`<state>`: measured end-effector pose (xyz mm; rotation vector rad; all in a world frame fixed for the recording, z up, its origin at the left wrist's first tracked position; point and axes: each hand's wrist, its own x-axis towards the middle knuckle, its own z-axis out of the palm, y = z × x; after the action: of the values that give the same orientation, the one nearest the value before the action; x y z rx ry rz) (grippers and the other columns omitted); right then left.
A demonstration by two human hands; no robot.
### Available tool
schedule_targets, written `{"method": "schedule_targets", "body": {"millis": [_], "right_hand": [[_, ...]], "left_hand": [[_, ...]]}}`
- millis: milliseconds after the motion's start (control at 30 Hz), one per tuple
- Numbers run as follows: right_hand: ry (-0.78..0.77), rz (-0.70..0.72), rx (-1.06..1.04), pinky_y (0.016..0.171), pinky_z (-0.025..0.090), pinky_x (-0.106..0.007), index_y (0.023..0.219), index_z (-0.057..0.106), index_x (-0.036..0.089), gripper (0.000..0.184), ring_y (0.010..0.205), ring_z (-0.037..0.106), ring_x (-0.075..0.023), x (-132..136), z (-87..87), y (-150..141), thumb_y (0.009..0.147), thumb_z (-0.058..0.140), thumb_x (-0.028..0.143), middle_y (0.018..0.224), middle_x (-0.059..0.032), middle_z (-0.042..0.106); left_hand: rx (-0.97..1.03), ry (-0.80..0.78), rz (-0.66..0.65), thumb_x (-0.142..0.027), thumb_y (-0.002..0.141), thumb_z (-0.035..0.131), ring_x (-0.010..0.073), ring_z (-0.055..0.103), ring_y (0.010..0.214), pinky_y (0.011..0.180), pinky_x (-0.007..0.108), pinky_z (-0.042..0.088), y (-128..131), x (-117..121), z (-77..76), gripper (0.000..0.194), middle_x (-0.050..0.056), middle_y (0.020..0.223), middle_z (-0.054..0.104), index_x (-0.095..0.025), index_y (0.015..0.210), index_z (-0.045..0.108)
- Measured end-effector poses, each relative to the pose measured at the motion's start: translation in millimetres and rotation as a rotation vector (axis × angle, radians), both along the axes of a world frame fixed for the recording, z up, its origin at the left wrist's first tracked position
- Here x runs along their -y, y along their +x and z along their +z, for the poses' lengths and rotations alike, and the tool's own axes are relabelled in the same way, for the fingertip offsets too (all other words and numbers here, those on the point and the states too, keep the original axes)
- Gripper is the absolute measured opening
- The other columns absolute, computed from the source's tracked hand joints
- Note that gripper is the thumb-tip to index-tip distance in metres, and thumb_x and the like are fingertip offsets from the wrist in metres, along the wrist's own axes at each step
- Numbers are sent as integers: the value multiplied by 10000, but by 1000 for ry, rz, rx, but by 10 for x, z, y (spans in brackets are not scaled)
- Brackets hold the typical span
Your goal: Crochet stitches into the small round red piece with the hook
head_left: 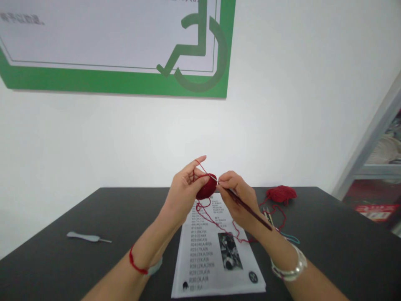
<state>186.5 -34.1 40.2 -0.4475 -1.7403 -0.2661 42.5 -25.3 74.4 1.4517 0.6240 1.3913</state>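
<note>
My left hand (187, 184) pinches a small rounded piece of red crochet work (206, 190), its index finger raised with red yarn (200, 165) looped over it. In my right hand (235, 193) is a crochet hook (247, 207) with a dark red handle, held like a pencil. The hook's metal tip meets the upper right edge of the crochet piece; the exact stitch is too small to make out. Loose yarn trails from the work down over a printed pattern sheet (200, 267) and under my right forearm.
A red yarn ball (281, 194) lies at the table's back right. Beside my right wrist are thin pointed tools (267, 215) and a blue cord (291, 238), partly hidden. A grey-handled hook (84, 237) rests at the left of the black table (125, 217). A white wall (282, 125) stands behind.
</note>
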Motion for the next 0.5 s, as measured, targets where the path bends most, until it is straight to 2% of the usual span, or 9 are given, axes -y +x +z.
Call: {"method": "schedule_targets", "body": {"millis": [133,333,500], "right_hand": [[-17,36,114,562,432,-230,876,480,235,200,657,519,-115,89,88,60,857,490,37,791,11,544],[-399,168,-145,494,396,-225,830,464,234,131,560,471,-93,152,115,115,890,534,141,768,27,538],[-363,146,99,573,404,-239,786,507,219,161,646,485,-101,222,186,218,864,526,80,763,24,544]], "left_hand": [[-84,130,78,-130,756,632,100,489,612,585,228,396,-45,19,27,496,-46,675,538,-161,1248,587],[-205,234,106,-129,792,589,123,497,645,622,247,403,-64,52,18,438,-27,706,552,-181,1227,611],[-298,314,187,-97,806,551,130,522,682,680,259,418,-77,45,27,385,-19,720,574,-168,1173,644]]}}
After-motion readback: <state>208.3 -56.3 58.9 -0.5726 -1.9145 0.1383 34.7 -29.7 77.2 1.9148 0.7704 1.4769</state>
